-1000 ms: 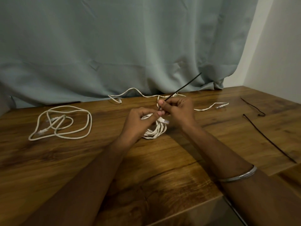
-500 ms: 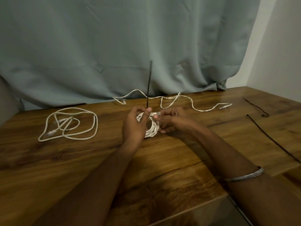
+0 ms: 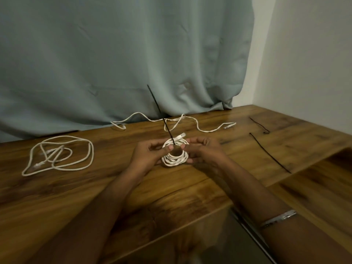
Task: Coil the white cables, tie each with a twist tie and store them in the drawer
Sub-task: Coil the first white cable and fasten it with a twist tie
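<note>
A tightly coiled white cable [image 3: 175, 159] lies on the wooden table [image 3: 76, 187] between my hands. My left hand [image 3: 150, 155] grips the coil's left side and pinches a black twist tie [image 3: 160, 113] that sticks up and leans left from the coil's top. My right hand [image 3: 202, 149] holds the coil's right side with curled fingers. A loosely looped white cable [image 3: 57, 155] lies at the left. Another white cable [image 3: 177, 121] lies uncoiled near the curtain.
Two more black twist ties lie on the right part of the table, a short one [image 3: 260, 125] and a long one [image 3: 269, 152]. A grey-green curtain [image 3: 123, 54] hangs behind the table. At the right, the tabletop steps down to a lower wooden surface [image 3: 314, 187].
The twist tie swung from pointing up-right, through vertical, to leaning left. It passed from my right hand's pinch to my left. Both hands lowered onto the coil.
</note>
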The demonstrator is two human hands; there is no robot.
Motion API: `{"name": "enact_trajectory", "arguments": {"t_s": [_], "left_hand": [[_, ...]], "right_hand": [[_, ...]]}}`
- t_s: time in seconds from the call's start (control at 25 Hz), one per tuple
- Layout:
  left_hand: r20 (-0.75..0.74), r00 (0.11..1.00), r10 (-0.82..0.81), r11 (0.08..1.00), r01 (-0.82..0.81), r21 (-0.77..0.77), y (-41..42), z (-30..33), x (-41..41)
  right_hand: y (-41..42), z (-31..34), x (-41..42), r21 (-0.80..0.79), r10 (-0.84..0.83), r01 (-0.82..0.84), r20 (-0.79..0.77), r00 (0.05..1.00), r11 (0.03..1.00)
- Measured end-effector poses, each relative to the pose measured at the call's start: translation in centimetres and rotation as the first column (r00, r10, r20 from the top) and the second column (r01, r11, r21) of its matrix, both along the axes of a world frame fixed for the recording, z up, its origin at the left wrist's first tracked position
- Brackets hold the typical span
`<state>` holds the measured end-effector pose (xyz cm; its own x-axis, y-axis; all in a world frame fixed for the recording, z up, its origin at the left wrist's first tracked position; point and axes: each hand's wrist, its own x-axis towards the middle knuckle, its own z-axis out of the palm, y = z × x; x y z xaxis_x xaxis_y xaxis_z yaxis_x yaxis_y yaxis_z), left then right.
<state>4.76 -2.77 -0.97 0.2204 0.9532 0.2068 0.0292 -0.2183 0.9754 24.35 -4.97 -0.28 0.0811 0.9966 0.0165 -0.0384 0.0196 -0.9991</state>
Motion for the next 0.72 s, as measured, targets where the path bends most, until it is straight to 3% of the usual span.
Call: {"name": "enact_trajectory", "arguments": {"t_s": [0.2, 0.32, 0.4, 0.56, 0.72], "left_hand": [[-0.056, 0.993, -0.101, 0.984, 0.108, 0.139, -4.9, 3.2, 6.9], [-0.147, 0.979, -0.139, 0.965, 0.167, 0.201, -7.4, 2.8, 11.9], [-0.152, 0.965, -0.214, 0.964, 0.234, 0.129, -9.3, 1.3, 14.9], [-0.253, 0.915, -0.314, 0.928, 0.352, 0.12, -12.9, -1.7, 19.7], [-0.282, 0.876, -0.391, 0.891, 0.437, 0.12, -14.7, -3.8, 23.2]], "right_hand": [[-7.0, 2.4, 7.9, 0.037, -0.06, 0.059, 0.04, 0.997, 0.998], [-10.7, 3.6, 13.3, -0.022, -0.075, 0.08, 0.176, 0.982, 0.997], [-13.2, 4.1, 17.0, -0.07, -0.063, 0.088, 0.312, 0.948, 0.994], [-18.8, 3.0, 23.3, -0.213, 0.053, 0.047, 0.438, 0.898, 0.976], [-21.4, -0.7, 27.3, -0.462, 0.183, 0.072, 0.483, 0.856, 0.884]]}}
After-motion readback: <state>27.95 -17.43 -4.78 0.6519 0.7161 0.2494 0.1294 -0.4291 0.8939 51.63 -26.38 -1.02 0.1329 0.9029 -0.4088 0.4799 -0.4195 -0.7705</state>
